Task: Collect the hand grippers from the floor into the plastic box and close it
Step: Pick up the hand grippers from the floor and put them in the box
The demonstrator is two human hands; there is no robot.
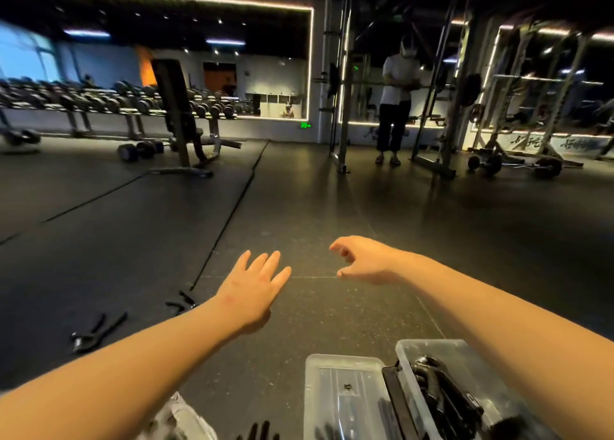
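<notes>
Where the black rubber gym floor [99, 240] stretches off to the left, a black V-shaped hand gripper [96, 331] lies flat with its handles spread. A second black hand gripper [181, 301] lies on the floor near it, just beside the left forearm and partly hidden by it. The left hand [255, 290] reaches forward above the floor, palm down, its grip released: the fingers are straight and slightly fanned, touching nothing. Far behind it, a small green lit sign [305, 125] glows low on the wall, too small to read. Nearer, a clear flat lid [342, 389] lies on the floor. Above it the right hand [362, 260] is also stretched forward, its grip loose, the fingers lightly curled with the thumb below, and it holds nothing. Under the right forearm stands the clear plastic box [458, 350], uncovered, just beside the lid, with several black hand grippers [442, 386] piled inside it. On the far right, dark painted characters [578, 143] run along the base of the wall, too blurred to make out.
</notes>
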